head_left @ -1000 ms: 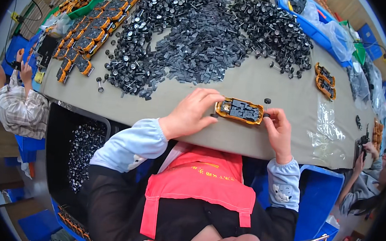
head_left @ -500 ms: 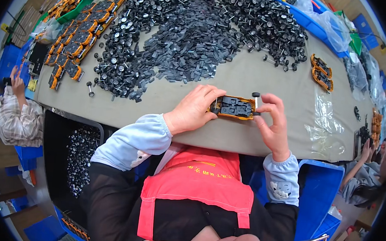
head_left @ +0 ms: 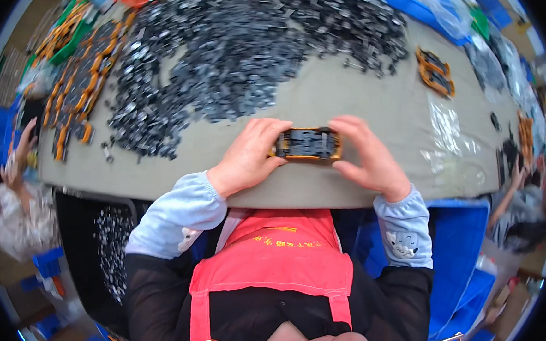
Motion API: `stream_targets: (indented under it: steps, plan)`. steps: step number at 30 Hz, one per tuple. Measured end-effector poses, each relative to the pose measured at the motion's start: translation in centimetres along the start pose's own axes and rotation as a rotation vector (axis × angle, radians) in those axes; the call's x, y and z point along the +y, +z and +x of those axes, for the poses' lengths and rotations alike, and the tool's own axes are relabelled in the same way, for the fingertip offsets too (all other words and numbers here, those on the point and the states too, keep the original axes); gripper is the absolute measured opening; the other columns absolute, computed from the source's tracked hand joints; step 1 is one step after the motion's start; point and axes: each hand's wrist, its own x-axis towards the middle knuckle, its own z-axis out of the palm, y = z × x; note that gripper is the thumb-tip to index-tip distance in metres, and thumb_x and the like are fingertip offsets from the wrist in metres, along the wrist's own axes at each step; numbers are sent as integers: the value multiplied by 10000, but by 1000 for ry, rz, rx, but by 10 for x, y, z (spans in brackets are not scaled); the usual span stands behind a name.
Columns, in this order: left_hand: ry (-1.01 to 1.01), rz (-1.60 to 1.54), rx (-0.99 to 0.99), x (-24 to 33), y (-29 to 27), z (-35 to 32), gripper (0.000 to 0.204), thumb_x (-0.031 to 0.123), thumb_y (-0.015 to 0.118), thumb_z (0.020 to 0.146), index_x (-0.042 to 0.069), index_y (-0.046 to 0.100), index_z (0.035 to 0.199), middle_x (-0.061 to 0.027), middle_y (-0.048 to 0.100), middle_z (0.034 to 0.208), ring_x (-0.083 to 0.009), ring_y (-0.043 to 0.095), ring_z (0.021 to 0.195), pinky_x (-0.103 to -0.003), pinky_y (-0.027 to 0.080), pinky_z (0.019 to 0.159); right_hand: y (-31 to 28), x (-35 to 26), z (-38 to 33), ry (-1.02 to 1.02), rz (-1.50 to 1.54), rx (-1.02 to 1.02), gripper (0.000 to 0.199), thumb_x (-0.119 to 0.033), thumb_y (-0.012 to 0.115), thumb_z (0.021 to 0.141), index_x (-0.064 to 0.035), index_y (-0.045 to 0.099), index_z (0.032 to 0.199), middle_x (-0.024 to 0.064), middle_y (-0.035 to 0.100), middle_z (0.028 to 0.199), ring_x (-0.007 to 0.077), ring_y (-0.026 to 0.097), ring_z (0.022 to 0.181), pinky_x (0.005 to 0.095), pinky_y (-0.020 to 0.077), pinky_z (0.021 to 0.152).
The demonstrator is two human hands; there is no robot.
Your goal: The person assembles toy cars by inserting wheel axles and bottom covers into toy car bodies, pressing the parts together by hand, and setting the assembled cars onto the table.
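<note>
The tabletop (head_left: 354, 100) carries a broad heap of small dark parts (head_left: 230, 60) on its far side. Orange-and-black car bodies (head_left: 76, 87) stand in rows at the left; a pair of similar bodies (head_left: 436, 73) lies at the far right. The left hand (head_left: 245, 156) is clamped on the left end of the workpiece. The right hand (head_left: 372, 161) has thumb and fingers spread about the right end; blur hides whether they press on it. The workpiece, a toy car (head_left: 306, 143), is underside up between both hands at the near edge. The step in hand appears to be fitting at the underside. The next move calls for a steady left grip and careful right-hand alignment.
</note>
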Motion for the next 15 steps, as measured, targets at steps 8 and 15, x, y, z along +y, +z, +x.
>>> stream_targets:
  steps: [8,15]
  plan:
    - [-73,96,58,-13,5,-14,717,-39,793,700,40,512,1355,-186,541,1307,-362,518,1238,-419,419,1062,-80,126,-274,659,167,1494,179,-82,582,982,-10,669,1121,56,686,905,114,629,791,266,518,703]
    - [-160,59,24,-18,3,-19,725,-45,746,762,50,467,1424,-143,504,1374,-285,517,1251,-343,423,997,41,219,-417,1362,-245,720,291,-124,639,876,-66,683,1158,149,728,976,319,713,973,399,562,846]
